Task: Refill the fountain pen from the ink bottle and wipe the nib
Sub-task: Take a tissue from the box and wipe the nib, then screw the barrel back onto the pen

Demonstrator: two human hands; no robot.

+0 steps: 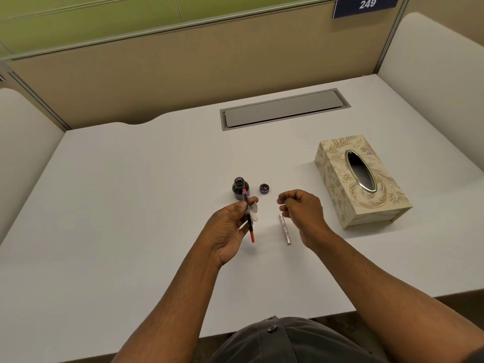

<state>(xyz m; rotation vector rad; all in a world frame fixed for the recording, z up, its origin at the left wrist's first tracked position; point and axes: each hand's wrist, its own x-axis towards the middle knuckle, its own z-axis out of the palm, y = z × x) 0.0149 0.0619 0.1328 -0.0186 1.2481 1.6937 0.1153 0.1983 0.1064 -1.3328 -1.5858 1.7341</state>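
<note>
- Fountain pen: red and black section held above the desk in the left hand, pinched between thumb and fingers, one end pointing toward the ink bottle. Which end carries the nib cannot be told.
- Tissue: small white wad, caught against the pen in the same left-hand fingers.
- Right hand: hovers over the desk to the right of the pen, fingers loosely curled, holding nothing; the two hands are apart.
- Ink bottle: dark, uncapped, upright on the desk just beyond the left hand.
- Bottle cap: lies just to the right of the bottle, open side up, not touching it.
- Pen barrel: silvery-pink tube lying flat on the desk beneath the right hand.
- Tissue box: cream with a floral pattern and an oval opening, standing at the right, well apart from the bottle.
- Desk: plain white top with a grey cable hatch set in at the far side.
- Surroundings: tan partition panel behind the desk, white side screens, and a blue plate reading 249 at upper right.
</note>
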